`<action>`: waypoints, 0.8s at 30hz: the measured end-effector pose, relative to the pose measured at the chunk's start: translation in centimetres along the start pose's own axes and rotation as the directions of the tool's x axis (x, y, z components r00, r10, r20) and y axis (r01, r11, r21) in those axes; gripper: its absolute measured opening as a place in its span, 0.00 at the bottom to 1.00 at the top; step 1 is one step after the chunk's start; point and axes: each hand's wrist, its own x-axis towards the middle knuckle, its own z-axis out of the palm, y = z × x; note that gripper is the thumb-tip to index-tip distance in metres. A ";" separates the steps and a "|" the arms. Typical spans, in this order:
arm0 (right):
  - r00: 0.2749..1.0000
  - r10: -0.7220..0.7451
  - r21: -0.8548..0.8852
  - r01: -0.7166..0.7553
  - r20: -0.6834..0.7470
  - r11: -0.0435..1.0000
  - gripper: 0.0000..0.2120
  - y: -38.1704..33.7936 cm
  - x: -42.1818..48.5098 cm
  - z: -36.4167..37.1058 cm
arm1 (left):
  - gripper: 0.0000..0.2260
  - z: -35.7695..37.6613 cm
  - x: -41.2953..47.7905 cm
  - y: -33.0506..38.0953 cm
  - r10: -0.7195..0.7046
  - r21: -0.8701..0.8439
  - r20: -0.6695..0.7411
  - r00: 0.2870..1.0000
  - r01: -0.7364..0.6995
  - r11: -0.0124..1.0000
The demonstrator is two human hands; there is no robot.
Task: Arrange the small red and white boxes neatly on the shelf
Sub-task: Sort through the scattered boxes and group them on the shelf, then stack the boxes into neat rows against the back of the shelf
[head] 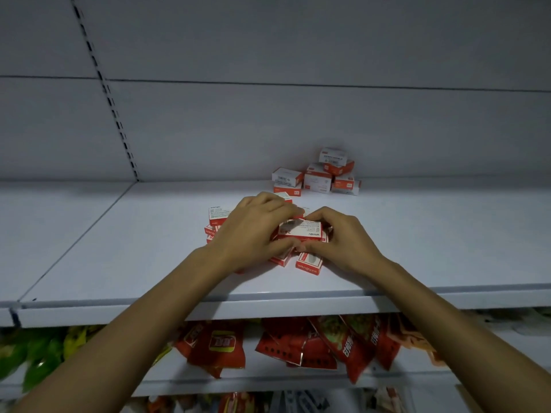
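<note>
Pinching one small red and white cardboard box [301,231] between them, the left hand [253,231] and the right hand [340,239] curl their fingers round its ends, with the thumbs at its near edge. The box sits on top of a loose heap of the same boxes [217,217] in the middle of the white metal shelf [119,248], well forward of a second jumbled pile [317,177] against the grey back panel [268,114]. The heap under the hands looks unstable: its boxes lie tilted and overlapping, so lifting or sliding the top one could drag its neighbours askew. The nearest box [309,264] lies towards the front edge, and a careless wrist might knock it down onto the red foil snack packets [298,344] below. Squeezing hard may also dent the light cardboard.
</note>
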 end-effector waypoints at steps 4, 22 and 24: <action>1.000 0.020 0.098 -0.019 -0.008 0.995 0.18 0.5 -0.6 -0.7 | 0.21 0.4 0.6 0.5 0.019 -0.018 -0.014 1.000 -0.019 1.000; 0.960 -0.246 0.120 0.262 -0.138 0.957 0.21 -4.5 4.6 -2.8 | 0.15 -4.2 0.6 0.9 -0.595 -0.966 0.106 0.797 0.224 0.129; 0.961 -0.263 0.103 0.271 -0.085 0.957 0.21 -5.7 5.6 -2.1 | 0.15 -4.6 0.0 -0.3 -0.636 -0.972 0.110 0.764 0.216 0.092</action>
